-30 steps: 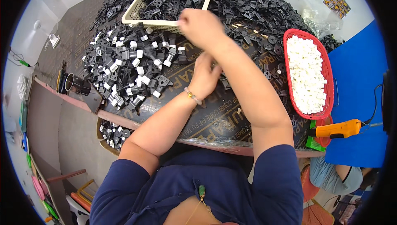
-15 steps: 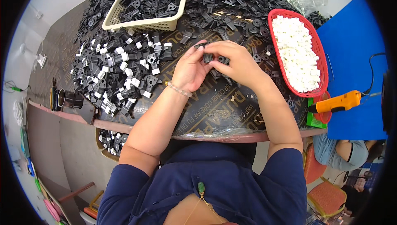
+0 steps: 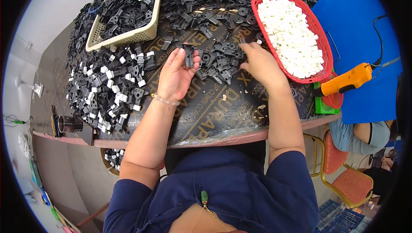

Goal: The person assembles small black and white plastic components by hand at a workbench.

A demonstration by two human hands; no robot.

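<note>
Holding a black part [image 3: 189, 57] between thumb and fingers, our left hand [image 3: 175, 76] is turned palm up in the head view, its grip closed on that part above the desk [image 3: 244, 119]. Just to the right of it we see a small heap of black parts [image 3: 221, 59]. Our right hand [image 3: 262, 63] is palm down at the heap's right edge, thumb and forefinger apart; we cannot tell whether its grip has anything under the fingers. Close by on the right stands a red basket [image 3: 329, 61] filled with white pieces [image 3: 294, 38]. Toward the left we have a pile of black parts with white ends [image 3: 113, 89], and behind it a cream basket [image 3: 128, 39] loaded with more black parts.
</note>
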